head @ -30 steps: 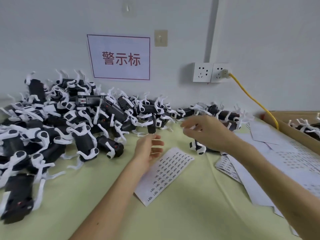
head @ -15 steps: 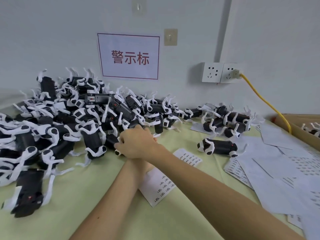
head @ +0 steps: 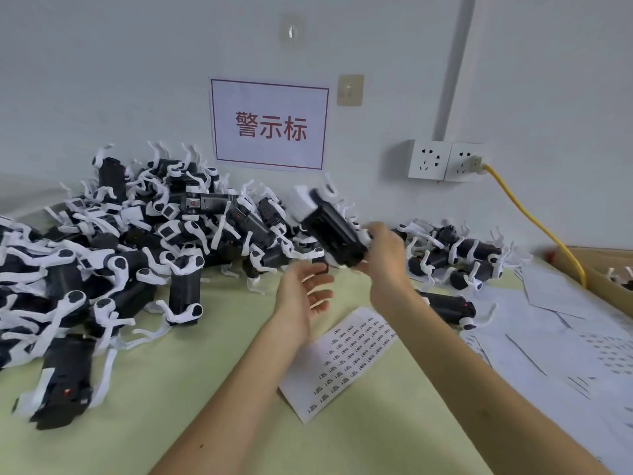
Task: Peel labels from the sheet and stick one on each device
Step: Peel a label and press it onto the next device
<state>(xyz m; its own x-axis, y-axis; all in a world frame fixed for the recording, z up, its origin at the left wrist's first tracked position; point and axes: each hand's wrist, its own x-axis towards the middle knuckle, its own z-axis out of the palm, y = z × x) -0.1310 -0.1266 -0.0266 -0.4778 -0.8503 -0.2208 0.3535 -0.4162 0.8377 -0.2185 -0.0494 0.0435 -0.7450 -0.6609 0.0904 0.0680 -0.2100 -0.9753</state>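
My right hand [head: 385, 253] grips one black device with white clips [head: 330, 229] and holds it tilted in the air above the table. Just below and left of it is my left hand [head: 303, 296], palm up with relaxed fingers and nothing in it. The label sheet [head: 346, 354] lies flat on the green table [head: 205, 389] under my forearms, printed with rows of small labels. A big pile of the same devices [head: 137, 241] fills the left side. One single device [head: 448, 308] lies to the right of my right wrist.
A smaller group of devices [head: 459, 258] sits at the back right. Used backing sheets [head: 565, 344] are spread over the right side. A cardboard box [head: 606, 272] stands at the far right, with a yellow cable [head: 534, 221] running from the wall sockets [head: 445, 161].
My right hand reached across into the pile, took one device and lifted it up to the right. My left hand turned palm up beneath it.
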